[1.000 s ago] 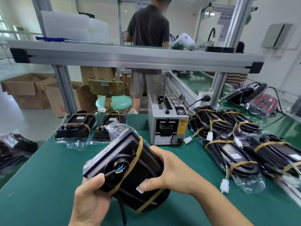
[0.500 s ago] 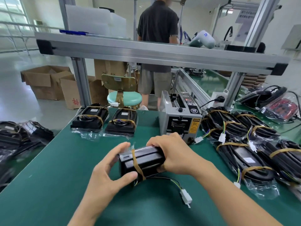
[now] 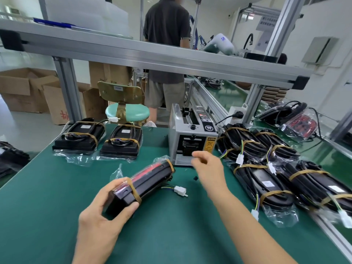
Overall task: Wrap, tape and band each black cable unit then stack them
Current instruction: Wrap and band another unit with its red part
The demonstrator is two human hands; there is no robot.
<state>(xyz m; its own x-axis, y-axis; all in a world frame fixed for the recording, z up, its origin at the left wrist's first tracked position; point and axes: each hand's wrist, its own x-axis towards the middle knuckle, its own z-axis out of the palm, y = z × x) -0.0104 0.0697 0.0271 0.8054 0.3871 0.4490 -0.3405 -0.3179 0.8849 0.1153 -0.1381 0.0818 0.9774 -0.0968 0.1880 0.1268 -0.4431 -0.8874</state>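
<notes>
Left hand (image 3: 99, 221) grips the near end of the bagged, banded cable unit (image 3: 141, 184), propped on edge on the worktop (image 3: 47, 206). Right hand (image 3: 206, 164), fingers loosely curled and empty, is at the tape dispenser (image 3: 192, 138) outlet. Risk: one-handed hold lets the unit tip, or its trailing white connector (image 3: 180, 191) snags.

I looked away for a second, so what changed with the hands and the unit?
The right hand let go of the banded cable unit and moved toward the tape dispenser. The left hand keeps gripping the unit, now tilted on its edge. The finished units behind stayed put.
</notes>
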